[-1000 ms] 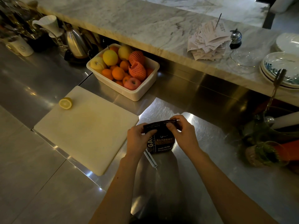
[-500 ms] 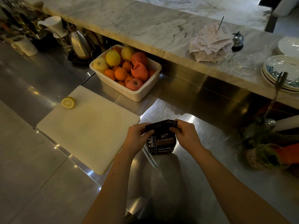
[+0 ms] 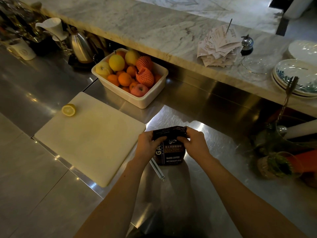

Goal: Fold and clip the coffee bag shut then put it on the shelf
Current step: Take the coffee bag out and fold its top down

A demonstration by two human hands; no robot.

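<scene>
A dark coffee bag (image 3: 171,152) with white lettering stands upright on the steel counter (image 3: 214,169). Its top flap is bent over toward me. My left hand (image 3: 148,146) pinches the flap's left end, and my right hand (image 3: 193,143) pinches its right end. A long pale sealing clip (image 3: 157,170) lies flat on the counter just left of the bag's base, partly under my left wrist.
A white cutting board (image 3: 91,138) with a lemon half (image 3: 68,109) lies to the left. A white tub of fruit (image 3: 147,98) sits behind. A marble ledge (image 3: 154,26) holds receipts, a bell and stacked plates (image 3: 295,79). Plants and jars crowd the right edge.
The bag's top flap has been folded further down over its front, with both hands staying on its ends. The printed label shows more. The clip has not moved.
</scene>
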